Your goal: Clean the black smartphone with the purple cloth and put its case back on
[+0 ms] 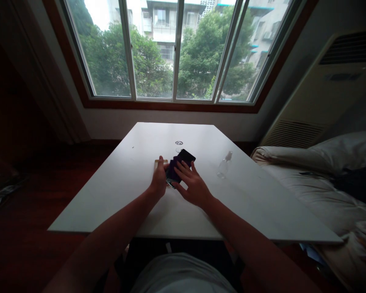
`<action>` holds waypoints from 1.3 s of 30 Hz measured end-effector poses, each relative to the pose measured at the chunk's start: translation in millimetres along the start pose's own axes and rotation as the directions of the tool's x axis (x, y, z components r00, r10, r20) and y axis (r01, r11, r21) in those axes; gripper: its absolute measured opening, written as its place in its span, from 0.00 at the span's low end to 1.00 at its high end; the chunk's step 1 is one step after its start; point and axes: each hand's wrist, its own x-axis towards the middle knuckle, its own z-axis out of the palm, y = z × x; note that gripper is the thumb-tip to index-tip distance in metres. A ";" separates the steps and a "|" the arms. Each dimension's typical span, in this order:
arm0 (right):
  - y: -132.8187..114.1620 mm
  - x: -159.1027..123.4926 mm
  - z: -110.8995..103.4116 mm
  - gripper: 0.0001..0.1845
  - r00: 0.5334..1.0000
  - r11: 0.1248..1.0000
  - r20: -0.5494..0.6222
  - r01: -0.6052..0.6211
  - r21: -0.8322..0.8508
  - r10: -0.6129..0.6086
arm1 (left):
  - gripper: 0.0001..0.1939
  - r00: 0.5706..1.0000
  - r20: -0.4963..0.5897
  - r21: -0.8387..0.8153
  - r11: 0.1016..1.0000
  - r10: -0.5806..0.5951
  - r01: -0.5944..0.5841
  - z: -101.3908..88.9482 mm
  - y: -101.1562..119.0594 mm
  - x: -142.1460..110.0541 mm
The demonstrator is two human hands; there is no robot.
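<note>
A dark phone [186, 156] lies on the white table [134, 195], partly under a dark purple cloth [173, 169]. My right hand [192, 183] rests on the cloth with its fingers spread, pressing it onto the phone. My left hand [159, 179] is curled at the phone's left edge, its fingers over a small tan object [158, 161] that I cannot make out. Both forearms reach in from the bottom of the view.
A small clear spray bottle [225, 164] stands on the table to the right of my hands. A small round mark [178, 143] sits farther back. A bed with light bedding [323, 175] is at the right. A large window [177, 49] is beyond the table.
</note>
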 end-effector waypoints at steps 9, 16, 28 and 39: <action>9.1 -0.4 2.0 0.25 0.994 0.995 -0.064 -0.096 -0.042 0.093 | 0.39 1.000 -0.026 -0.008 1.000 0.003 -0.004 -0.7 -2.2 2.2; 18.4 -3.5 5.5 0.30 0.976 0.977 -0.119 -0.195 -0.082 0.185 | 0.40 0.999 -0.042 0.026 1.000 0.007 -0.006 -2.7 -2.8 2.0; 0.3 -1.7 -0.8 0.26 0.994 0.997 0.091 0.063 0.039 -0.066 | 0.35 1.000 -0.022 -0.083 0.996 0.012 -0.014 0.3 -2.1 1.6; 16.3 -3.5 2.1 0.35 0.988 0.985 -0.019 -0.153 -0.080 0.152 | 0.38 0.999 0.000 0.050 0.998 -0.032 0.032 1.9 -0.6 -3.8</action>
